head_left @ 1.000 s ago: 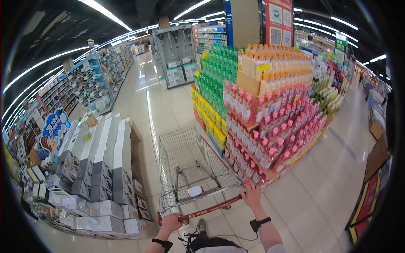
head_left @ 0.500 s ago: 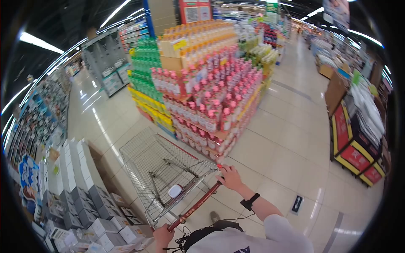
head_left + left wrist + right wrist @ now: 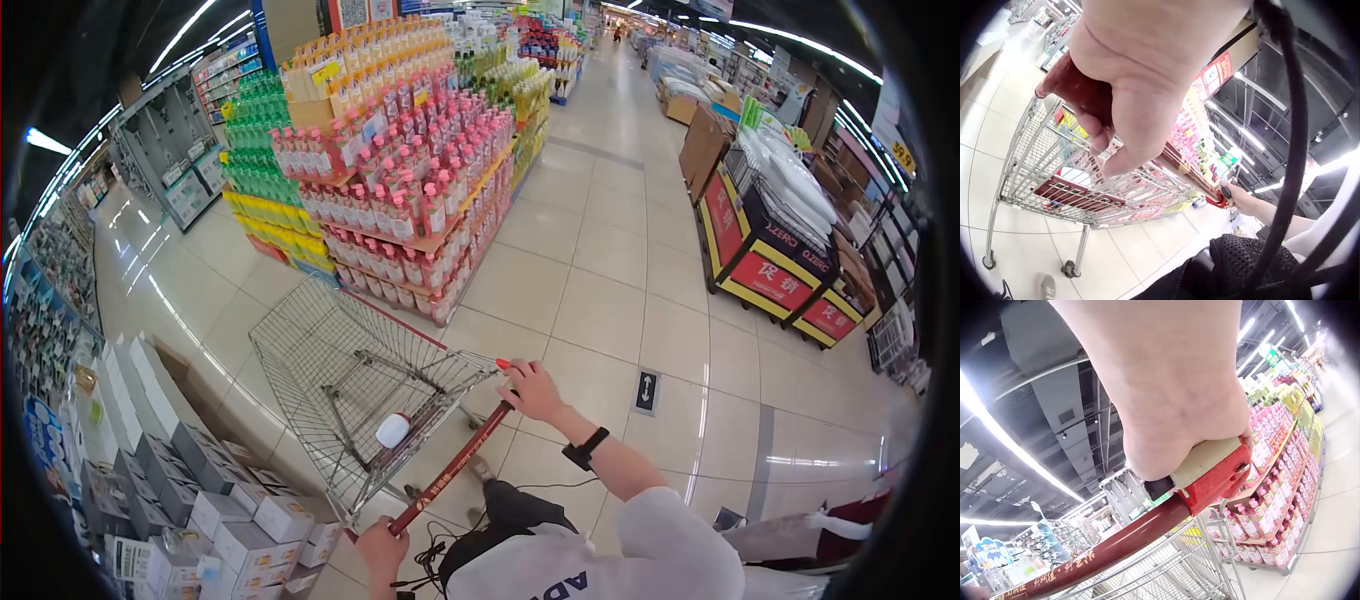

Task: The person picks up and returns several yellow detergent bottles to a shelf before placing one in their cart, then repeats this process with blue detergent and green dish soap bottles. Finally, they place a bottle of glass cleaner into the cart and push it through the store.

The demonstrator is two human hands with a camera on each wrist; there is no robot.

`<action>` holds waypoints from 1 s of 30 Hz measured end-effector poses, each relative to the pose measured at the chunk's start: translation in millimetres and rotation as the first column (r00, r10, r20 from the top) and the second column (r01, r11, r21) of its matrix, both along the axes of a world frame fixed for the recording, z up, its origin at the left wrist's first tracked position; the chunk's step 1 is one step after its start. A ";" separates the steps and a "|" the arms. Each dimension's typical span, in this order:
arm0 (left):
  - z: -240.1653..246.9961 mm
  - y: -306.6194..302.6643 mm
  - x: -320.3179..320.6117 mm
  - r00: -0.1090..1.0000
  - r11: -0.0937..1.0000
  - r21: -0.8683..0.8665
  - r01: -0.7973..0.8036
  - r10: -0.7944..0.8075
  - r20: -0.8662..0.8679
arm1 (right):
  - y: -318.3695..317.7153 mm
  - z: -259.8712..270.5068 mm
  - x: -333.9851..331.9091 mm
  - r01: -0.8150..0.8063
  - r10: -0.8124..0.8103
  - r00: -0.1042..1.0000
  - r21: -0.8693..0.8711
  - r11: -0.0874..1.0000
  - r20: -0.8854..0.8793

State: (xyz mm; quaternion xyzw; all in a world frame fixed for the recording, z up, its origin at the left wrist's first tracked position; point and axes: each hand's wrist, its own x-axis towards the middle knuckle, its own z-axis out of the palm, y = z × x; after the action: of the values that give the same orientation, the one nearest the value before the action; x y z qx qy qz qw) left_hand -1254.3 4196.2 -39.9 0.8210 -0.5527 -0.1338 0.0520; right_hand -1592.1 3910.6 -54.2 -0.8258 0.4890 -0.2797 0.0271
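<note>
A wire shopping cart point(image 3: 310, 340) stands in front of me, with a dark red handle point(image 3: 455, 466) running across its near side. My left hand point(image 3: 383, 547) grips the handle near its left end; in the left wrist view the thumb and fingers curl round it. At the right end my right hand point(image 3: 536, 391) holds the handle by its bright red end piece point(image 3: 1219, 484), the palm over it and the fingertips mostly hidden. A white rounded plate point(image 3: 393, 431) shows at the near end of the basket.
A tall stack of pink pump bottles point(image 3: 400, 200) rises just beyond the cart, beside green bottles point(image 3: 252, 140). White and grey boxes point(image 3: 240, 525) are piled close on the left. A red and yellow promotion stand point(image 3: 775, 280) is across the tiled aisle point(image 3: 590, 290) on the right.
The view has swung right, so the bottle stack and box pile have shifted left and more of the right aisle shows. The cart is angled further left in view. Both hands stay on the handle.
</note>
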 end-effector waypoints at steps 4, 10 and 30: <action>-16.8 43.7 -17.6 0.999 0.999 0.036 0.029 -0.029 -0.021 | 61.7 1.5 -36.9 0.030 -0.030 1.000 0.062 0.998 -0.003; -19.9 97.4 -53.5 0.997 0.998 -0.009 0.055 -0.055 -0.045 | 142.7 14.6 -82.6 0.082 -0.084 0.996 0.063 0.995 0.031; -0.3 228.2 -142.1 0.958 0.963 -0.055 0.263 -0.267 -0.106 | 371.0 27.2 -218.5 0.287 -0.301 0.948 0.128 0.949 0.106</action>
State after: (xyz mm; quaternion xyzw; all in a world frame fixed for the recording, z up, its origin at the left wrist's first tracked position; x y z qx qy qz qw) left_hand -1396.4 4424.4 -40.2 0.7294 -0.6565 -0.1743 0.0813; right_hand -1810.6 4281.6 -27.1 -0.7219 0.6187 -0.3039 0.0611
